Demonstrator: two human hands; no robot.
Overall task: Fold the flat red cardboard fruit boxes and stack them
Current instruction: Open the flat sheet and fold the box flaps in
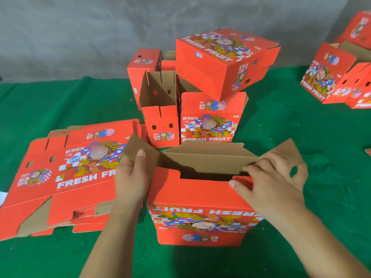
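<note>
Several folded boxes stacked at twelve o'clock; flat pile waiting at nine; centre box half-formed, left hand gripping side flap, right hand pinching far flap.

We note that the near box is red outside, with plain brown cardboard on its inner faces and raised flaps. Its near face carries white "FRESH FRUIT" lettering, a red-and-white checker pattern, and a cartoon figure in yellow, blue and orange. The flat stack at left shows the same red ground, white lettering, checker pattern and blue swirls, with brown undersides at its edges. The open box beyond is red outside and brown inside. The tilted box is red with white lettering. The table cover is solid green. The far wall is grey.
</note>
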